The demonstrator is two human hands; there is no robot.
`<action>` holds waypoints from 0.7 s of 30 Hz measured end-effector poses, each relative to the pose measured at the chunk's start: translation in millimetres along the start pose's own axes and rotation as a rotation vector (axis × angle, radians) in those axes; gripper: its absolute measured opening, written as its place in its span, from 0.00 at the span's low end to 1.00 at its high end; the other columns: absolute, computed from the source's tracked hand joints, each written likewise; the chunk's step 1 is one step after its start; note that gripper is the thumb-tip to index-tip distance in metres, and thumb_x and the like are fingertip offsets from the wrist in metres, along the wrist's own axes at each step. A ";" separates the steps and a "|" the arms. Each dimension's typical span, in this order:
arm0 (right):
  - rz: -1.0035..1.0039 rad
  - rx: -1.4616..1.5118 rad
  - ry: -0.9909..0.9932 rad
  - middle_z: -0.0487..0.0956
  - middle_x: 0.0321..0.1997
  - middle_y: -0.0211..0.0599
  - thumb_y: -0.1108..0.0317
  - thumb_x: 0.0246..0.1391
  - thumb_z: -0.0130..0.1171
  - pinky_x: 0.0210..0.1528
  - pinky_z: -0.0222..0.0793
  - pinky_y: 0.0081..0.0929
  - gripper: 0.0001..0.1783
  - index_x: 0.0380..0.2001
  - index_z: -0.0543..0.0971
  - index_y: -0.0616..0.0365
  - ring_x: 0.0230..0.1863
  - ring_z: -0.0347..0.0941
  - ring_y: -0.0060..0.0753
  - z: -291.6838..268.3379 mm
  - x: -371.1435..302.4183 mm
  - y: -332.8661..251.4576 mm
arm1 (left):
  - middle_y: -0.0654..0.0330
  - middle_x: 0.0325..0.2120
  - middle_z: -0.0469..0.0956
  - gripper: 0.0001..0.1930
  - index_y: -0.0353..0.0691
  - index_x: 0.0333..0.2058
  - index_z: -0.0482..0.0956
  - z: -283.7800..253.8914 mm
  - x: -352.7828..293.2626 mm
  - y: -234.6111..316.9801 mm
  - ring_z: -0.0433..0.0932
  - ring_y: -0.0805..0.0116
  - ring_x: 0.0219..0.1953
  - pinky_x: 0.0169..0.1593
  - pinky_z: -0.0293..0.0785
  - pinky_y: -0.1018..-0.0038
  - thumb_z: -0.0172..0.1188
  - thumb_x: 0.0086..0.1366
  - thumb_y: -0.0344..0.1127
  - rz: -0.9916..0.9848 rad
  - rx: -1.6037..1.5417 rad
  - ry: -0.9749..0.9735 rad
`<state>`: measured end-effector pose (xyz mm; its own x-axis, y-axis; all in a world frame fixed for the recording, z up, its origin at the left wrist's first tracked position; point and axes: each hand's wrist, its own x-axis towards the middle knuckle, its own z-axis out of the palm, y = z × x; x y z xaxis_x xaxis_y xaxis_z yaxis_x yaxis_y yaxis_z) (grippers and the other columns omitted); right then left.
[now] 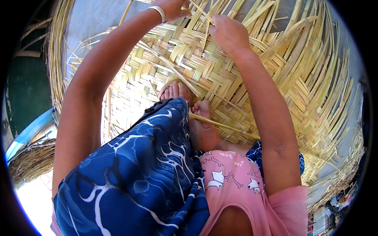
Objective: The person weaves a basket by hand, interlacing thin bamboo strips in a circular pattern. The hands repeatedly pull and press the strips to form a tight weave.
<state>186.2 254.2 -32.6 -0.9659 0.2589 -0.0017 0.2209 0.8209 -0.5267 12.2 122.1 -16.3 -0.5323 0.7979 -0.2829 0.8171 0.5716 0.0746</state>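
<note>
Woven bamboo mat (236,78) underfoot, left hand (173,7) and right hand (228,31) pinching loose strips (204,19) near its frayed edge

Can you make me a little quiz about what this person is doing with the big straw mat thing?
1. True or false: both hands are up at the far edge of the woven mat.
2. Which hand's wrist wears the silver bangle? A) left B) right C) neither
3. Fill in: the two bare ___ rest on the woven part, near the person's knees.

Key:
1. True. The left hand and right hand both work among the loose strips at the top.
2. A.
3. Feet: the left foot and right foot press on the mat.
</note>
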 end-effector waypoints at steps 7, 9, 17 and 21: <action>0.010 0.006 -0.001 0.79 0.34 0.42 0.64 0.51 0.51 0.42 0.70 0.45 0.10 0.33 0.79 0.55 0.38 0.76 0.50 1.2 0.2 1.7 | 0.50 0.31 0.79 0.14 0.46 0.34 0.81 -4.5 -2.0 8.5 0.77 0.49 0.37 0.45 0.71 0.60 0.58 0.53 0.47 0.104 0.117 0.125; 0.019 0.007 -0.005 0.79 0.35 0.42 0.63 0.52 0.51 0.42 0.70 0.45 0.11 0.34 0.79 0.55 0.38 0.76 0.50 -0.1 -0.1 0.6 | 0.49 0.32 0.79 0.13 0.45 0.35 0.80 -6.5 -5.6 17.0 0.76 0.48 0.39 0.45 0.71 0.59 0.58 0.54 0.45 0.160 0.105 0.214; 0.053 0.013 -0.075 0.79 0.37 0.44 0.61 0.53 0.53 0.44 0.70 0.44 0.12 0.36 0.77 0.56 0.40 0.75 0.51 -8.9 -1.9 -2.1 | 0.50 0.25 0.77 0.07 0.41 0.31 0.79 43.6 40.9 21.9 0.76 0.57 0.30 0.36 0.71 0.66 0.57 0.57 0.36 0.318 -0.642 0.090; 0.049 0.044 -0.045 0.78 0.38 0.46 0.61 0.52 0.53 0.44 0.69 0.44 0.15 0.40 0.76 0.56 0.40 0.74 0.51 -7.8 -4.3 2.9 | 0.59 0.24 0.77 0.09 0.39 0.32 0.79 40.6 33.8 35.0 0.75 0.67 0.28 0.34 0.71 0.67 0.55 0.61 0.38 0.191 -0.840 -0.043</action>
<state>192.0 259.5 -27.5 -0.9595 0.2738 -0.0662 0.2625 0.7842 -0.5622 31.8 161.3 -62.1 -0.3797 0.8966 -0.2279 0.4488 0.3939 0.8022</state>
